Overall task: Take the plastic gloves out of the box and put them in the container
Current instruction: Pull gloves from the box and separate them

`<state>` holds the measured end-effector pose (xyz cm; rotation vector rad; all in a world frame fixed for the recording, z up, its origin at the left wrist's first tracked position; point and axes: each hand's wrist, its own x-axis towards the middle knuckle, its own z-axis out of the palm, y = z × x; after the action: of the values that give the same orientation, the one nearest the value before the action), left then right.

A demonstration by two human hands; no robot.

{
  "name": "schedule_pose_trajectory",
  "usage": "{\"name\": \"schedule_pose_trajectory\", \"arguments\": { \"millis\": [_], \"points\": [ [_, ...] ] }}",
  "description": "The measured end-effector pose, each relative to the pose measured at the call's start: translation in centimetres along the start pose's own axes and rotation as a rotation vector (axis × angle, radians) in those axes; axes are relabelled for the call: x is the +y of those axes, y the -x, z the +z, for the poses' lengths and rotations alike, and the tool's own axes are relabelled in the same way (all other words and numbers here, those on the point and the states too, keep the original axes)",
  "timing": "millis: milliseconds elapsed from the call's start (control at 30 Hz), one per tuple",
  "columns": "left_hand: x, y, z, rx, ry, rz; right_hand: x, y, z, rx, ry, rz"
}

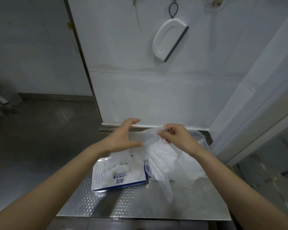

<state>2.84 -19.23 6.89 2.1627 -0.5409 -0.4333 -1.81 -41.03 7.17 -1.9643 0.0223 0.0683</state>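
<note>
Two hands: the right hand [176,138] pinches thin translucent plastic gloves [166,161] above the clear rectangular plastic container [205,140]; the left hand [121,138] is spread, empty. Transfer step, apparently; next, lower them inside.

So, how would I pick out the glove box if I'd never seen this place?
Find the patterned steel counter below the white tiled wall. On it, below the left hand, lies a flat white box with blue edges and a glove outline drawn on top; the clear container beside it has no print.
</note>
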Motion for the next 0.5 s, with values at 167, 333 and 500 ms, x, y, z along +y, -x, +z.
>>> {"name": "schedule_pose_trajectory", "arguments": {
  "millis": [167, 333, 500],
  "points": [
    [2.7, -1.2, 2.5, -0.014, -0.108, 0.222, -0.4, 0.0, 0.3, -0.167, 0.029, 0.024],
    [2.3, -2.7, 2.6, -0.021, -0.012, 0.164, 0.8, 0.1, -1.8, -0.181, 0.161, 0.088],
    [3.0, -4.8, 2.5, 0.027, -0.107, 0.098, 1.2, -0.6, -4.4, -0.030, 0.301, 0.088]
  ]
}}
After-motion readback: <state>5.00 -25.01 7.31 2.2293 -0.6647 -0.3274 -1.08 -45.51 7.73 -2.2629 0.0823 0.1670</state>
